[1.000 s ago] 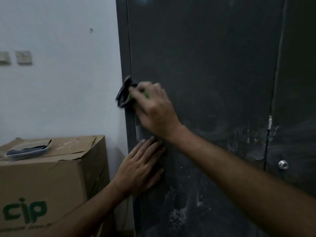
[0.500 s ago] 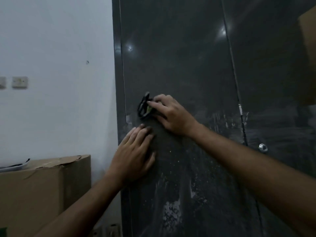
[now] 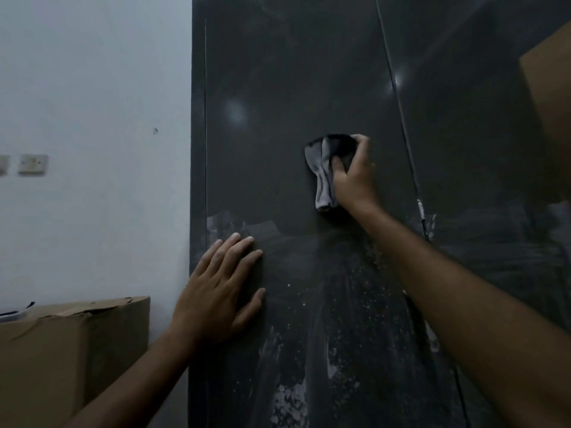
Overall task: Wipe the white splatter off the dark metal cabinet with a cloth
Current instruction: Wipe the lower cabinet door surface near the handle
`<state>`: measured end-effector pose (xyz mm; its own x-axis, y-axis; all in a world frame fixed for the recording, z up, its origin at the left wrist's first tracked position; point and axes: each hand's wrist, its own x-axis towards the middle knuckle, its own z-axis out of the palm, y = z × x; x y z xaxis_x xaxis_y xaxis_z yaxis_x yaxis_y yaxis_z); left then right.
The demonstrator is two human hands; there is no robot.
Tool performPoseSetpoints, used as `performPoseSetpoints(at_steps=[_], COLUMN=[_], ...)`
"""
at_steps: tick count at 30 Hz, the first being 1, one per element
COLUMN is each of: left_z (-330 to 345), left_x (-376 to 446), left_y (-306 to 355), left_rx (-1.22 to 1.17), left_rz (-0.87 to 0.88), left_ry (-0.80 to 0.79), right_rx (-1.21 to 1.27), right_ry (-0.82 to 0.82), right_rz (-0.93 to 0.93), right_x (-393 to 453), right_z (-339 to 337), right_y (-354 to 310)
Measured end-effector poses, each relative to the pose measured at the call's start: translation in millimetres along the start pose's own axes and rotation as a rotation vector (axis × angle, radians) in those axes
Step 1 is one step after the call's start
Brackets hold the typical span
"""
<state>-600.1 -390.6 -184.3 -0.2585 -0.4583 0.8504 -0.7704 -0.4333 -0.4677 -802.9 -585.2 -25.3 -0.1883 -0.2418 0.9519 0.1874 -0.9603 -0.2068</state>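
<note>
The dark metal cabinet [image 3: 278,88] fills the middle and right of the head view. My right hand [image 3: 355,177] grips a bunched grey cloth [image 3: 324,171] and presses it against the left door, near the seam between the doors. My left hand [image 3: 222,285] lies flat on the door near its left edge, fingers straight. White splatter [image 3: 290,400] speckles and streaks the lower part of the door below both hands, with a smeared patch [image 3: 225,223] above my left fingertips.
A white wall [image 3: 92,118] with a switch plate [image 3: 32,164] stands to the left. A cardboard box [image 3: 68,350] sits at lower left against the wall. Another brown box edge [image 3: 550,118] shows at the far right.
My right hand has carried the cloth rightward across the door, from the left edge toward the seam. My left hand stays flat on the door. The camera has tilted upward.
</note>
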Motion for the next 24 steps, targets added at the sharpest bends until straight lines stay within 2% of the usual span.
performPoseSetpoints(at_steps=[3, 5, 9, 12, 14, 16, 18, 19, 21, 24], left_z=[1, 0, 1, 1, 0, 0, 1, 1, 2, 3], left_x=[-1, -1, -1, -1, -1, -1, -1, -1, -3, -5], left_y=[1, 1, 2, 2, 2, 2, 1, 1, -1, -1], left_rx=[0.017, 0.023, 0.03, 0.03, 0.023, 0.017, 0.016, 0.012, 0.003, 0.002], left_rz=[0.005, 0.003, 0.006, 0.009, 0.009, 0.011, 0.013, 0.018, 0.023, 0.027], left_ry=[0.014, 0.019, 0.015, 0.017, 0.023, 0.027, 0.027, 0.026, 0.031, 0.035], right_rx=[-0.249, -0.398, -0.368, -0.541, -0.604, -0.566, -0.5, -0.486, -0.437, -0.306], right_ry=[0.057, 0.03, -0.05, -0.129, -0.069, 0.042, 0.11, 0.103, -0.009, -0.323], right_rz=[-0.154, -0.251, -0.156, -0.204, -0.235, -0.165, -0.091, -0.112, -0.332, -0.754], right_x=[-3, -5, -17, -29, -20, -1, 13, 13, -6, -52], right_z=[-6, -2, 5, 8, 7, 11, 28, 42, 72, 87], right_y=[12, 14, 5, 13, 26, 27, 11, -2, -32, -44])
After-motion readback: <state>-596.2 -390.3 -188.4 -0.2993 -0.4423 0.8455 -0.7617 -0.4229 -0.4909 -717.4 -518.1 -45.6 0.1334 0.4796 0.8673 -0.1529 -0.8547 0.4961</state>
